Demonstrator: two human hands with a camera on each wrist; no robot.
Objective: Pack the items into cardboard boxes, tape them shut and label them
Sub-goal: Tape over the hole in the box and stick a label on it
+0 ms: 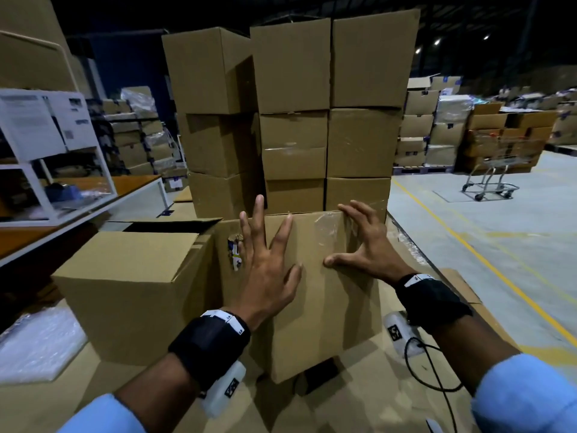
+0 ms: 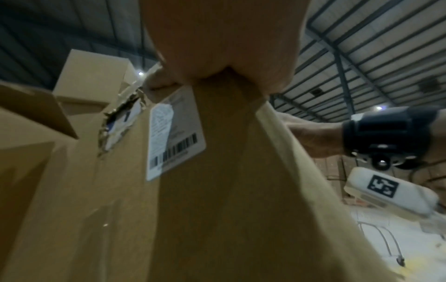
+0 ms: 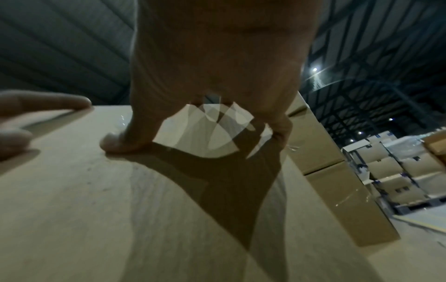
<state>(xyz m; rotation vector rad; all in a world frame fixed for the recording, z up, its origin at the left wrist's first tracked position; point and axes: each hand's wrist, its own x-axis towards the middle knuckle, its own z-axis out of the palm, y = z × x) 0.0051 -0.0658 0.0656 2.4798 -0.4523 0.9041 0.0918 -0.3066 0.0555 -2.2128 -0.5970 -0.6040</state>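
A closed cardboard box (image 1: 312,310) stands in front of me with both hands on its top. My left hand (image 1: 265,270) lies flat on it, fingers spread and straight. My right hand (image 1: 365,245) arches over the right side: its thumb presses the top and its fingertips reach the far right edge, beside a strip of clear tape (image 1: 327,226). In the left wrist view the box (image 2: 217,209) carries a white barcode label (image 2: 173,141) next to a torn hole (image 2: 120,122). The right wrist view shows the right hand (image 3: 217,57) standing over the tape (image 3: 205,129).
An open box (image 1: 131,276) stands just left of the closed one. A tall stack of boxes (image 1: 296,120) rises right behind. Bubble wrap (image 1: 37,339) lies lower left, a table with a white shelf (image 1: 56,157) at left, a shopping cart (image 1: 493,173) on the floor at right.
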